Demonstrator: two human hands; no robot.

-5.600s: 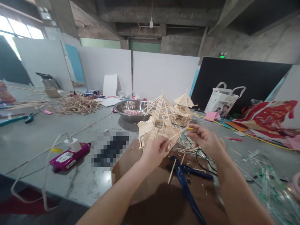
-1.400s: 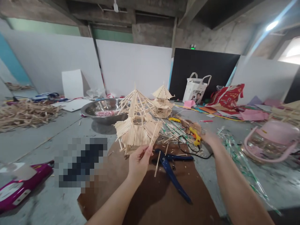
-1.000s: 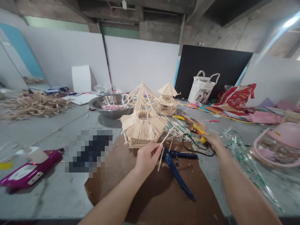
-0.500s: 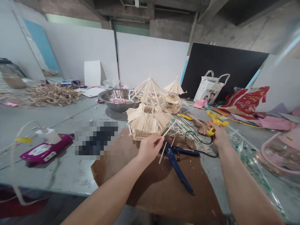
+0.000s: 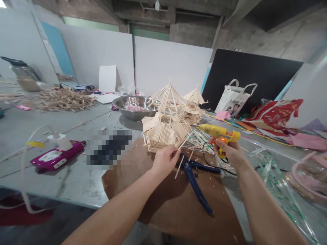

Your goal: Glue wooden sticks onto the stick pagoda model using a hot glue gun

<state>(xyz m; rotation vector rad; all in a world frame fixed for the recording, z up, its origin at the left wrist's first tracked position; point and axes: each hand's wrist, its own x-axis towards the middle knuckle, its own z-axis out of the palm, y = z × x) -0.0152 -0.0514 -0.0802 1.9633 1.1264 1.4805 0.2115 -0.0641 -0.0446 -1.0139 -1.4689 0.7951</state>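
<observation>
Pinching stick (image 5: 186, 140): L hand (image 5: 166, 160), nearly closed, just beside pavilion model (image 5: 165, 131) at far end of brown board (image 5: 171, 209); R hand (image 5: 231, 153) wrapped rd glue gun (image 5: 216, 130), nozzle nr stick tip. Board overhangs near tbl (image 5: 67, 190) edge.

Ceiling (image 5: 143, 15): bare grey concrete, heavy beams. Bulb (image 5: 157, 5): white, hanging, top centre. Rear wall (image 5: 194, 29): rough concrete. Green strip (image 5: 93, 23): pale, above partitions, left. Centre partition (image 5: 171, 64): plain white, upright. Left partition (image 5: 99, 51): white, beside it. Blue panel (image 5: 57, 51): narrow, farther left. Black panel (image 5: 250, 78): large, right of centre. Table (image 5: 74, 185): grey top, marked, straight dark seams. Floor (image 5: 66, 226): dark, lower left, detail unclear. Light: soft, even.
</observation>
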